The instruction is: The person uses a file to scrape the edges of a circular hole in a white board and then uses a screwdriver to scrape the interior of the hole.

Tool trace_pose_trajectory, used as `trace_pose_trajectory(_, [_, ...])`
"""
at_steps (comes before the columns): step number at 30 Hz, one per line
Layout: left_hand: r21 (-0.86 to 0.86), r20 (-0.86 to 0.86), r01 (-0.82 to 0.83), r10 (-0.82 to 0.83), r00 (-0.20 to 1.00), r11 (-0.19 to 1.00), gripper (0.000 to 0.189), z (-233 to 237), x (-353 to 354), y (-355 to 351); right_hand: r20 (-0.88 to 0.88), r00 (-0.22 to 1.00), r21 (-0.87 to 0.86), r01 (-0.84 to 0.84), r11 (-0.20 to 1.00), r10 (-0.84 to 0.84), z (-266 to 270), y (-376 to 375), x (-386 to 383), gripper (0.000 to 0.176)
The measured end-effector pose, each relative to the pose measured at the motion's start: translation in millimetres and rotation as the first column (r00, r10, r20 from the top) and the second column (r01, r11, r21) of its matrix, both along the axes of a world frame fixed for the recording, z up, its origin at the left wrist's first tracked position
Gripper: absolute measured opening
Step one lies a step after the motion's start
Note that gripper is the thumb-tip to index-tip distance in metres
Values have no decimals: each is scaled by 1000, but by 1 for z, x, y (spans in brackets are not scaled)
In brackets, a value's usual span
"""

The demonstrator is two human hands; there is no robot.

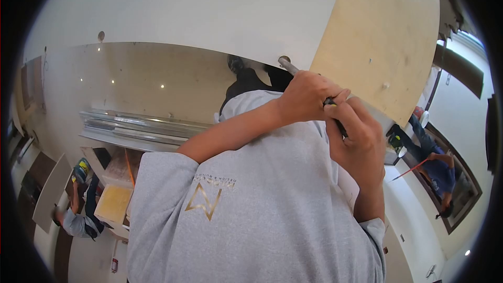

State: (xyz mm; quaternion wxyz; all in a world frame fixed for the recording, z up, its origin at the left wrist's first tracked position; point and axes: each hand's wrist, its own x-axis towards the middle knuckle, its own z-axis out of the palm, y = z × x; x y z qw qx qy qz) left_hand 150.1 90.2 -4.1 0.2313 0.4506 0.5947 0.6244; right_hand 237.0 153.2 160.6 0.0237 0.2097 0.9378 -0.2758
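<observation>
Two hands, left (308,97) and right (359,144), both grip one tool (286,64), its metal shaft meeting a hole in the white panel (209,10). Fingers hide most of its dark handle. One grey shirt (251,215) fills the foreground. Two distant workers (78,220) appear small at the room's edges.

The left hand (309,97) and right hand (359,144) both grip a thin tool (287,65) up by a wood board (377,36).
</observation>
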Motion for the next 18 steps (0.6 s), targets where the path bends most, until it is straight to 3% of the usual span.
trace_pose_trajectory(5, [-25,-15,82,-82,997,996,39,3,-10,2,-22,998,-25,53,998,-53,4,2,-6,16])
trace_pose_trajectory(18, [-32,29,112,-111,993,993,37,13,-15,-5,35,996,3,81,997,-81,18,-8,-11,17])
